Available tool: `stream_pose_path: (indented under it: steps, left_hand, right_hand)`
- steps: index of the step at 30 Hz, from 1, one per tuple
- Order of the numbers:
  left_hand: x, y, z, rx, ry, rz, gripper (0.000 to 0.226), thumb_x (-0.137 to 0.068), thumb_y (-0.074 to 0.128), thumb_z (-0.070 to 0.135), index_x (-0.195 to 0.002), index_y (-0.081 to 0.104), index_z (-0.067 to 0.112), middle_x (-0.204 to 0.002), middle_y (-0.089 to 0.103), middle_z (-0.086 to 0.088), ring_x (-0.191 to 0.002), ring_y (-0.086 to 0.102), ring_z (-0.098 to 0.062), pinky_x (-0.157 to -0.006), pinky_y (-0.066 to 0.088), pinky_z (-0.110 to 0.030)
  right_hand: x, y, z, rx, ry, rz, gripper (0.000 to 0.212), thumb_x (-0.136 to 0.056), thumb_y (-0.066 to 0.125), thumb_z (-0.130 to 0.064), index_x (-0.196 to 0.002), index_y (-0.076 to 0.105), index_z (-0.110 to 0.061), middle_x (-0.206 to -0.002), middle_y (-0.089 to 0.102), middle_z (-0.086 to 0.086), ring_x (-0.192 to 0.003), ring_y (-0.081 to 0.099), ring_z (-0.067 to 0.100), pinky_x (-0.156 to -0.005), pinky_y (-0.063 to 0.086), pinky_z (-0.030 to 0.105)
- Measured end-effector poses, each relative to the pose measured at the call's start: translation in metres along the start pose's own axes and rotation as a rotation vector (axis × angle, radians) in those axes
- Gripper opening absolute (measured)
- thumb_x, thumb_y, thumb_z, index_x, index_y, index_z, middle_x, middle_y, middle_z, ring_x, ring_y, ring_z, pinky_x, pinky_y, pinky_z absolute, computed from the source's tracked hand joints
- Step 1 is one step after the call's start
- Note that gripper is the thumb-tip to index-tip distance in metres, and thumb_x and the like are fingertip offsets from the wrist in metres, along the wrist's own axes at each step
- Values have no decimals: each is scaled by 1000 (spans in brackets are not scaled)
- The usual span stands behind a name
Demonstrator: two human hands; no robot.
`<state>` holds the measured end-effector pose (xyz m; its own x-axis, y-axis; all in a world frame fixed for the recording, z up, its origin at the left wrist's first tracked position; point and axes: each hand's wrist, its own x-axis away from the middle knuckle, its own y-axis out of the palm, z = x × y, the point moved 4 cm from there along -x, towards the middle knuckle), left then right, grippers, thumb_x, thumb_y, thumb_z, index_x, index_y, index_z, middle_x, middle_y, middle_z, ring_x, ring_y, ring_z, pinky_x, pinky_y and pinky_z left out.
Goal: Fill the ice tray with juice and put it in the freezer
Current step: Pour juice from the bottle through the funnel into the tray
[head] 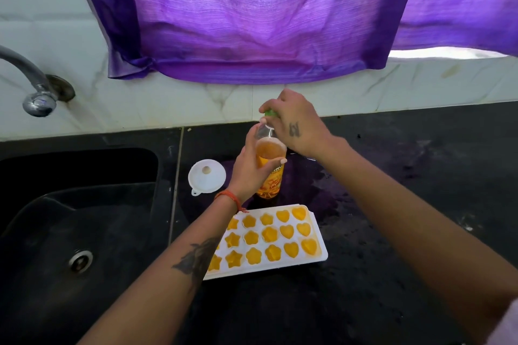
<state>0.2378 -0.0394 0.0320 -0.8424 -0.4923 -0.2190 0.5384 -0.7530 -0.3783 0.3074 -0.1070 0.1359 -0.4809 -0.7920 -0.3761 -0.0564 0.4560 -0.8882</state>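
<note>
A white ice tray [322, 256] lies on the black counter, its star, flower and heart cells holding orange juice. My left forearm hides its left end. Just behind it stands a clear juice bottle [270, 176], partly full of orange juice. My left hand [249, 171] grips the bottle's body. My right hand [297, 120] is closed over the green cap [270, 112] at the bottle's top.
A white funnel [207, 175] rests upside down on the counter left of the bottle. A black sink [70, 204] with a metal tap [36, 89] fills the left side. A purple cloth [252, 22] hangs over the tiled wall behind. Wet patches mark the counter [392, 176].
</note>
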Motion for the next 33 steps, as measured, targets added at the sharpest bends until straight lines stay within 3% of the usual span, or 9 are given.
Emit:
stream_pose_path:
  steps: [3,7,12,15,20,23,25,29,33]
  left_hand:
    - [0,2,-1,-36,-5,35,84,-82,69,24,-145,14,26,-142,45,-6,-125,48,-23,-99,47,-46]
    - [1,1,-2,-41,-9,70,84,-82,68,20,-146,13,26,-138,49,-7,-122,52,-24,-96,49,-44]
    - [5,3,0,19,3,3,84,-81,69,27,-145,15,29,-143,43,-4,-125,49,-20,-99,47,-40]
    - [5,1,-1,87,-16,-14,86,-81,70,27,-145,14,29,-145,40,-3,-125,47,-17,-100,46,-37]
    - [9,-12,-11,77,-62,-112,98,-74,77,24,-148,12,30,-151,33,1,-131,40,-17,-103,44,-40]
    - [24,-33,-24,-50,-74,33,86,-72,77,31,-144,30,29,-147,38,1,-122,45,-13,-89,49,-30]
    - [35,-49,-32,-133,-40,174,68,-75,75,31,-136,45,23,-136,49,0,-114,50,-11,-79,48,-22]
    - [52,-79,-55,-439,-73,399,42,-83,67,22,-123,58,13,-127,56,-9,-118,50,-25,-94,41,-32]
    - [54,-101,-90,-478,-380,419,54,-85,64,24,-133,46,10,-132,50,-18,-123,45,-36,-101,35,-43]
  right_hand:
    - [2,12,-6,153,112,162,35,-96,50,-30,-117,59,-4,-110,57,14,-102,52,22,-74,36,22]
    - [-4,19,-13,213,213,189,40,-95,49,-38,-109,61,-3,-104,58,13,-95,54,21,-70,35,22]
    - [6,-5,11,-302,317,104,36,-85,63,-43,-105,70,-14,-102,70,5,-91,61,14,-72,39,23]
    - [20,-4,21,-560,321,1,44,-85,66,-34,-125,57,-18,-115,63,3,-95,60,12,-78,47,20]
    - [60,35,41,-773,501,120,63,-84,69,-28,-139,40,-20,-128,56,3,-110,57,14,-89,49,26]
    - [83,78,46,-876,615,40,75,-79,73,-27,-143,33,-20,-138,49,7,-121,50,18,-99,45,33]
    - [88,98,43,-856,584,18,84,-73,79,-29,-142,32,-21,-137,50,4,-123,49,17,-100,44,34]
    - [87,121,38,-696,524,97,87,-66,82,-37,-137,33,-22,-126,56,0,-110,55,15,-87,46,30]
    - [77,130,46,-531,510,112,79,-67,80,-40,-129,38,-17,-119,59,7,-107,58,24,-81,47,35]
